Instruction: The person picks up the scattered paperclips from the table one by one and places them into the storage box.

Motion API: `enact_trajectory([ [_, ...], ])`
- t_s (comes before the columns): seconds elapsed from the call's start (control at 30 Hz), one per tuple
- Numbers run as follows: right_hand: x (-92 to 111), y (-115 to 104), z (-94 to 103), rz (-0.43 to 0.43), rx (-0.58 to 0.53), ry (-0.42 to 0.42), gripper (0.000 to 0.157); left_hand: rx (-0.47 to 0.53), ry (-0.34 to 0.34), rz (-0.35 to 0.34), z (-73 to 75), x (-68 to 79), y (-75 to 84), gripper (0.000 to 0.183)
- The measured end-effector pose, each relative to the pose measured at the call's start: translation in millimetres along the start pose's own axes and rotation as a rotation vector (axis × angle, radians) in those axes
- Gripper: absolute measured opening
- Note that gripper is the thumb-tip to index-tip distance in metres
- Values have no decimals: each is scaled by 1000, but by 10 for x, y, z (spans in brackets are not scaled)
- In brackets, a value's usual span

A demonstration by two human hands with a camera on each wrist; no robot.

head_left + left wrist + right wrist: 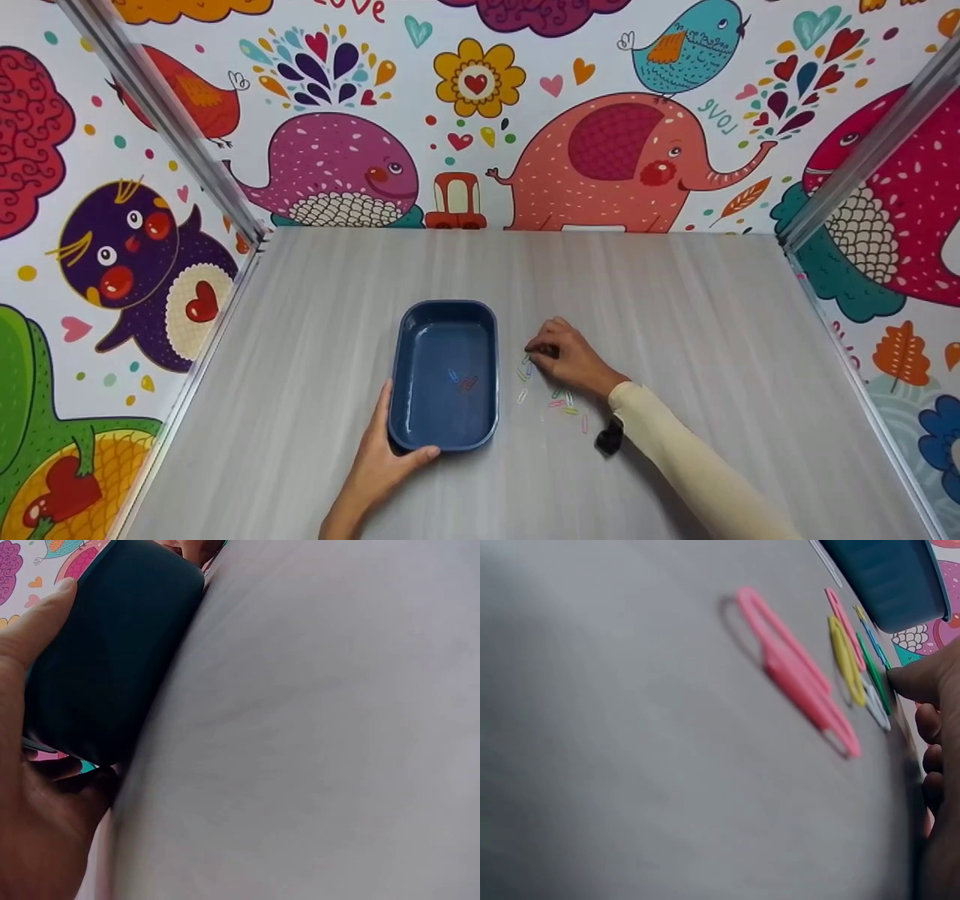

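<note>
Paper clips (571, 411) in several colours lie scattered on the pale surface (300, 375) at 3 to 4 o'clock from a blue tray (435, 412), taking 12 o'clock as the far side in the head view. Inside the tray, a blue clip (454, 376) lies near the middle, with reddish clips (469, 384) just beside it at 4 o'clock, too small to count surely.

A person's left hand (381, 457) grips the tray at its 7 o'clock corner, fingers along the outer wall on the 8 o'clock side and thumb at the near edge.

The right hand (574, 364) is at 3 o'clock from the tray, fingers curled, thumb and forefinger tips close together above a small group of clips, among them a blue one and a yellow one. Whether those tips pinch a clip cannot be told.

From that hand, a loose cluster of green, white, pink and yellow clips lies at about 6 to 7 o'clock, and a separate pink clip (795, 686) lies at 5 o'clock from the cluster. A cream sleeve (682, 450) covers the right forearm, with a black object (610, 437) at the wrist.
</note>
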State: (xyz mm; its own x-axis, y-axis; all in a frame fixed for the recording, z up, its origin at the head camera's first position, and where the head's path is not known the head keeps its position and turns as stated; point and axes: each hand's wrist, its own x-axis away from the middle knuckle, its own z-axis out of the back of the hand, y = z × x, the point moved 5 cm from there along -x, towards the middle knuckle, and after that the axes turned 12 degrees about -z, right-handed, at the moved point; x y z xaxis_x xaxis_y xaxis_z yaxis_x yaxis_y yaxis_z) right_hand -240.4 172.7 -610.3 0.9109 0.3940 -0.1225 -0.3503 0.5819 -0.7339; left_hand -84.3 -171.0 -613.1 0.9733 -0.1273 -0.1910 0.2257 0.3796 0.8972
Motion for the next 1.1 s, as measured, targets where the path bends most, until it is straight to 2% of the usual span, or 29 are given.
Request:
enact_trajectory([
  [0.13, 4, -9, -10, 29, -12, 17, 14, 10, 1, 17, 6, 3, -12, 131],
  [0.27, 5, -7, -15, 11, -27, 16, 14, 16, 3, 22, 3, 0, -22, 132],
  [0.37, 2, -10, -10, 47, -31, 26, 15, 9, 4, 0, 0, -4, -3, 131],
  [0.5, 11, -6, 0, 122, -20, 35, 7, 11, 5, -25, 1, -1, 29, 130],
  [0.63, 16, -2, -11, 100, -23, 19, 6, 13, 4, -13, 6, 9, 28, 130],
  [0.87, 46, -65, -28, -19, -165, 22, 2, 3, 4, 6, 0, 22, 7, 130],
  [1.1, 75, -261, -48, 30, -288, 67, 14, 9, 5, 15, 4, 10, -6, 131],
])
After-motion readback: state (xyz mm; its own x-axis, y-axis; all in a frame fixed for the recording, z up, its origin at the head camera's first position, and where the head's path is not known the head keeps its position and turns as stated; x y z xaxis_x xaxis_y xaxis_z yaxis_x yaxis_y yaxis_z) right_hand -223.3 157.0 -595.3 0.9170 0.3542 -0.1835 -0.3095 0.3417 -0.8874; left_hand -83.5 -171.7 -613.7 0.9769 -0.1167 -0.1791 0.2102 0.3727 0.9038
